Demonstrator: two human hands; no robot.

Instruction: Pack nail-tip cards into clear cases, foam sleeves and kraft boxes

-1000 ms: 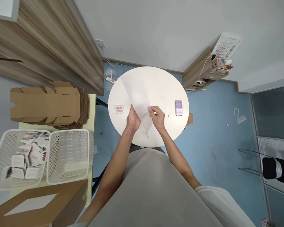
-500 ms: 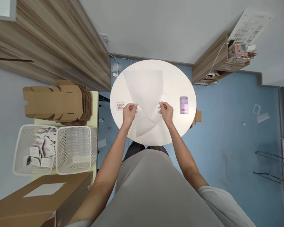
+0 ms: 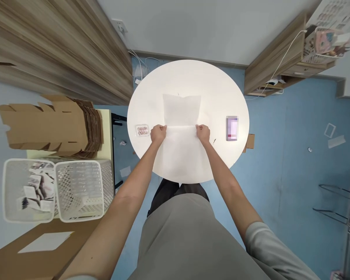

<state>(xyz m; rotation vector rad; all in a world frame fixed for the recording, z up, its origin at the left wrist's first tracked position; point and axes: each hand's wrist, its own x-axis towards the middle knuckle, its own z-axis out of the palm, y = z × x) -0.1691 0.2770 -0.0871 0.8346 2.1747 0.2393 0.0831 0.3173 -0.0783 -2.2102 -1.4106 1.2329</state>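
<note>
A thin, translucent white sheet lies spread over the near middle of the round white table. My left hand is closed, pinching the sheet's left edge. My right hand is closed on its right edge at the same height. The sheet runs from a far part beyond my hands down past the table's near rim. A small clear packet with red pieces rests just left of my left hand. A purple rectangular item lies to the right of my right hand.
On a yellow side table at left stand a stack of flat cardboard blanks and two white mesh baskets, one filled with small packets. A brown carton sits at the bottom left. A wooden shelf unit stands at the back right on the blue floor.
The sheet was bunched between my hands; they moved apart, and it is now spread flat and square on the table. The view has shifted closer to the table.
</note>
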